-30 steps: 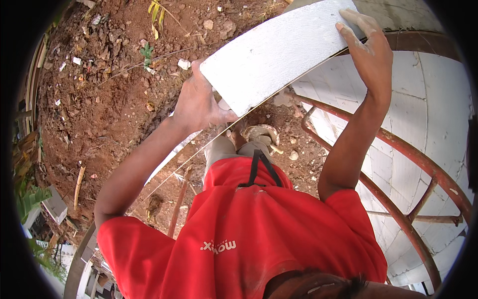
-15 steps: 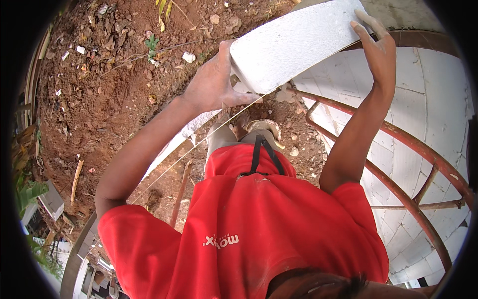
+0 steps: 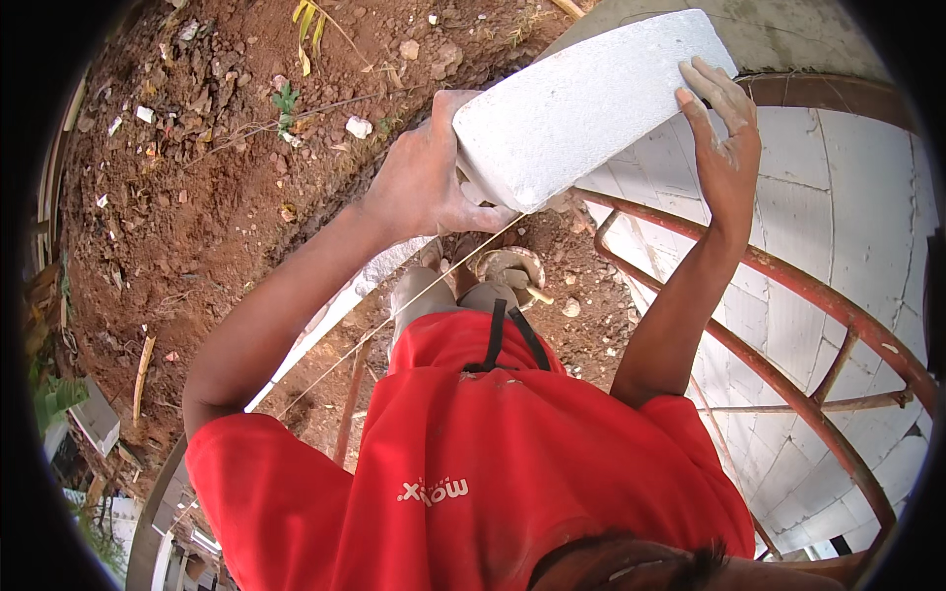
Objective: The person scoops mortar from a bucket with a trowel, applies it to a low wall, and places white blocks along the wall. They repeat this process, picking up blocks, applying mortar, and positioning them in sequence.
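Note:
A long white aerated concrete block (image 3: 591, 103) spans both my hands in the upper middle, its pale, rough face turned up. At its left end my left hand (image 3: 424, 182) grips it, with the thumb under the near corner and the fingers around the far side. My right hand (image 3: 724, 138), dusted with pale powder, presses its fingers on the near edge and face close to the right end. A taut string (image 3: 404, 307) runs slantwise up to the block's near left corner; whether they touch I cannot tell.
Rusty red metal scaffold bars (image 3: 778, 278) curve along the right, before a white block wall (image 3: 793, 187). By my feet stands a round container (image 3: 510, 264) with a tool in it. Rubble-strewn brown soil (image 3: 197, 256) lies left. A grey concrete surface (image 3: 778, 34) lies beyond the block.
The block has come slightly nearer to me, mostly at its right end. My right hand has shifted left, with its fingers further over the block's face. My left hand keeps its grip.

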`<act>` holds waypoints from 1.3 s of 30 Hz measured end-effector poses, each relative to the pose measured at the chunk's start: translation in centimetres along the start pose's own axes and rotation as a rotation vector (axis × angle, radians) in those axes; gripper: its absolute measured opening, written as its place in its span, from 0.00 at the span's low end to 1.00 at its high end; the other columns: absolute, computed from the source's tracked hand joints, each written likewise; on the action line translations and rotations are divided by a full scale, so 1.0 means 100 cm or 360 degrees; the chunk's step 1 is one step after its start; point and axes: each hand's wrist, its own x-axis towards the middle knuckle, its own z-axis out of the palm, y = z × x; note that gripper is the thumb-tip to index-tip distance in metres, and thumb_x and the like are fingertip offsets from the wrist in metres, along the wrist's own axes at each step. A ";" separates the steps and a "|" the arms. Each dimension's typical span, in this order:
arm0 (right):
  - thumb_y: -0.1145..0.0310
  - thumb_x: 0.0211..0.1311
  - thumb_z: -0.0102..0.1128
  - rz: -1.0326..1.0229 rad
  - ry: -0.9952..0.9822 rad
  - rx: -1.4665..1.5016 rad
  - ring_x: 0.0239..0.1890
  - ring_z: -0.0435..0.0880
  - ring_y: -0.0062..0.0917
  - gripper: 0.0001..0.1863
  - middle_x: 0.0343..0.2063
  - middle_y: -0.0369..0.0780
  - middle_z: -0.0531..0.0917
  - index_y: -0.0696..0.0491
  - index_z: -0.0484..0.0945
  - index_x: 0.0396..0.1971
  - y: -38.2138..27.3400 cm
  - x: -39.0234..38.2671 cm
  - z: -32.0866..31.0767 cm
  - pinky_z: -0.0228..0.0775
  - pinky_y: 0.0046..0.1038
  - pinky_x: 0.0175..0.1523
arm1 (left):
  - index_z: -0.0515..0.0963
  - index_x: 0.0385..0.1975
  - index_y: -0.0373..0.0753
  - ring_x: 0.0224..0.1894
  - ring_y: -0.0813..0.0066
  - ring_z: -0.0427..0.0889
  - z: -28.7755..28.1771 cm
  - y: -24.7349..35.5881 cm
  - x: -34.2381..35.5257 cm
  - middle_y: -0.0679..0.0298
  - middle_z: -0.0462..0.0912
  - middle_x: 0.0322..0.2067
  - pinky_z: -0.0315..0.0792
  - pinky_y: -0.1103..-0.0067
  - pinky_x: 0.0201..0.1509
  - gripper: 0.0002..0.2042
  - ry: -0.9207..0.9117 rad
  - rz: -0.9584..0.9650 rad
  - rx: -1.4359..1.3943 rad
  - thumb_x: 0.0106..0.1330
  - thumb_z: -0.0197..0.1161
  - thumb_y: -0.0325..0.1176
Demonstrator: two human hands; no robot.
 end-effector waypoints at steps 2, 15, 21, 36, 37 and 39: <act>0.58 0.70 0.65 -0.0018 0.0003 -0.0008 0.67 0.74 0.37 0.16 0.58 0.39 0.85 0.45 0.88 0.53 0.001 0.002 -0.001 0.60 0.40 0.74 | 0.52 0.67 0.34 0.47 0.37 0.86 -0.002 0.000 0.002 0.35 0.81 0.46 0.80 0.59 0.58 0.55 -0.0030 -0.0018 -0.0009 0.44 0.80 0.53; 0.77 0.60 0.66 0.0686 0.1005 0.0965 0.51 0.83 0.31 0.15 0.52 0.46 0.83 0.62 0.83 0.48 0.034 -0.009 0.005 0.74 0.31 0.61 | 0.52 0.70 0.37 0.58 0.41 0.82 -0.011 0.003 0.003 0.39 0.78 0.57 0.74 0.59 0.68 0.58 -0.0129 -0.0124 -0.0022 0.45 0.82 0.55; 0.81 0.51 0.65 0.0742 0.0791 0.1302 0.47 0.82 0.30 0.26 0.51 0.47 0.81 0.64 0.76 0.54 0.097 0.003 0.003 0.76 0.30 0.57 | 0.72 0.62 0.35 0.48 0.59 0.87 -0.083 0.025 -0.049 0.51 0.86 0.46 0.78 0.59 0.60 0.32 -0.0293 -0.0568 -0.0530 0.62 0.75 0.42; 0.72 0.54 0.69 0.0786 0.0388 0.1180 0.45 0.81 0.20 0.20 0.41 0.35 0.86 0.59 0.84 0.48 0.120 0.018 0.005 0.72 0.26 0.58 | 0.79 0.39 0.33 0.25 0.68 0.81 -0.051 0.080 -0.098 0.54 0.82 0.29 0.74 0.74 0.32 0.04 -0.0164 -0.0246 -0.0429 0.74 0.58 0.24; 0.72 0.55 0.69 0.0767 0.0389 0.1193 0.44 0.81 0.20 0.19 0.40 0.35 0.86 0.59 0.84 0.47 0.122 0.019 0.004 0.72 0.26 0.58 | 0.79 0.39 0.33 0.24 0.69 0.80 -0.050 0.080 -0.097 0.55 0.82 0.28 0.74 0.75 0.32 0.04 -0.0127 -0.0228 -0.0418 0.74 0.58 0.24; 0.72 0.56 0.68 0.0732 0.0401 0.1203 0.43 0.82 0.21 0.17 0.39 0.35 0.86 0.59 0.85 0.46 0.121 0.018 0.005 0.72 0.27 0.57 | 0.79 0.39 0.33 0.23 0.72 0.79 -0.049 0.080 -0.096 0.56 0.82 0.27 0.73 0.75 0.31 0.04 -0.0100 -0.0259 -0.0388 0.74 0.59 0.25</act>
